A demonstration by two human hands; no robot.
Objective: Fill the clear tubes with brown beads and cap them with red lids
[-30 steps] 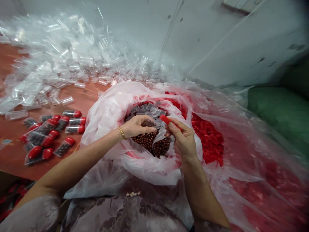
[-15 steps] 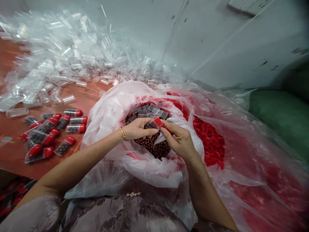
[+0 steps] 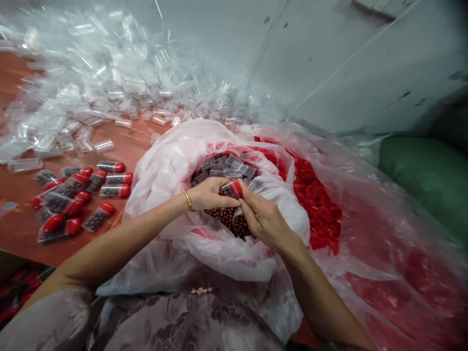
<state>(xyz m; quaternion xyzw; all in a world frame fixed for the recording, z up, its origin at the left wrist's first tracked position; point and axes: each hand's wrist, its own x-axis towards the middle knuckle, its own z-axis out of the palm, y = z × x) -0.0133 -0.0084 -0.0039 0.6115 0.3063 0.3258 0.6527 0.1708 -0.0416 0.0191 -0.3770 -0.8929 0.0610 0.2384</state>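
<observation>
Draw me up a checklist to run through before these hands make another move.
1. Left hand has a grip on the clear tube: ok, held between thumb and fingers.
2. Dark beads inside the tube: ok, visible through its wall.
3. Right hand at the red cap: ok, fingertips at its end.
4. Red cap fully seated: cannot tell, too small and partly covered.
5. White bag open beneath the hands: ok, loose brown beads show inside.
6. Capped tubes at left neatly lined up: not ok, several overlap.
</observation>
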